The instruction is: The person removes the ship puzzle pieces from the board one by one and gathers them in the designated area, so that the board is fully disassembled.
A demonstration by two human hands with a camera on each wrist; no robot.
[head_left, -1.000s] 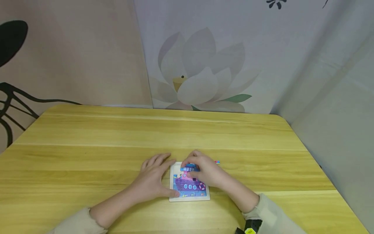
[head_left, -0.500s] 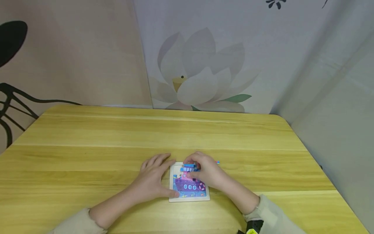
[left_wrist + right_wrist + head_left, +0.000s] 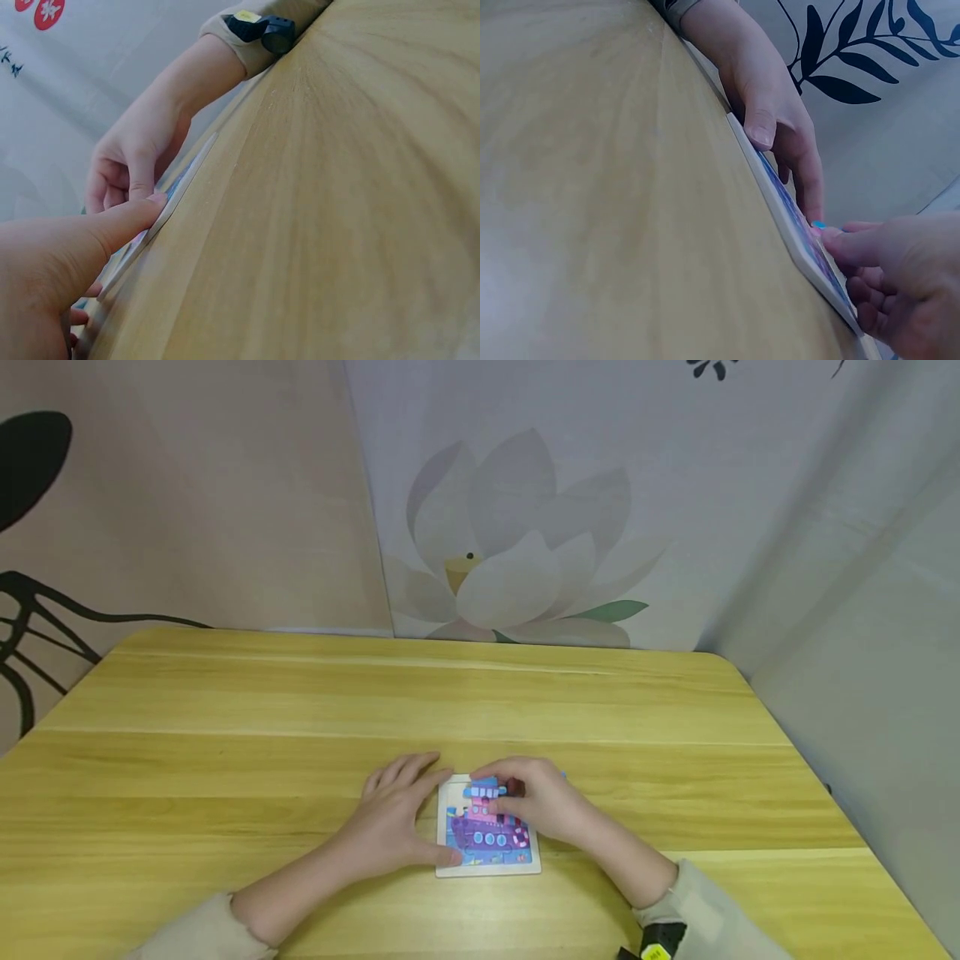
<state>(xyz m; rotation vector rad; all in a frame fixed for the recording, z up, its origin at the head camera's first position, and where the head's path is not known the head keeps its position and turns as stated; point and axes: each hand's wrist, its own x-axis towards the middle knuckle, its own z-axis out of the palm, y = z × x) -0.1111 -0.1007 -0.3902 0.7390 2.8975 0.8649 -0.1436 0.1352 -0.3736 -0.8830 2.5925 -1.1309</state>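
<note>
A jigsaw puzzle in a white-framed board (image 3: 489, 872) shows a purple and pink ship on blue and lies flat on the table. My left hand (image 3: 386, 827) is spread along the board's left side, its thumb resting on the lower left corner. With thumb and forefinger, my right hand (image 3: 546, 802) pinches a blue-and-pink puzzle piece (image 3: 483, 788) at the upper part of the picture. In the right wrist view, a bit of that piece (image 3: 817, 226) stands above the board surface at the thumb tip. The right hand covers the board's upper right part.
Wood-grained table (image 3: 300, 693) extends around the board. Just behind the right hand a small blue bit (image 3: 563, 774) peeks out. A curtain with a printed flower (image 3: 517, 552) hangs behind the table, and a black chair (image 3: 30, 602) stands at the far left.
My right hand has shifted slightly right and its forefinger has straightened. The blue-topped piece shows more and has moved slightly. My left hand has stayed in place.
</note>
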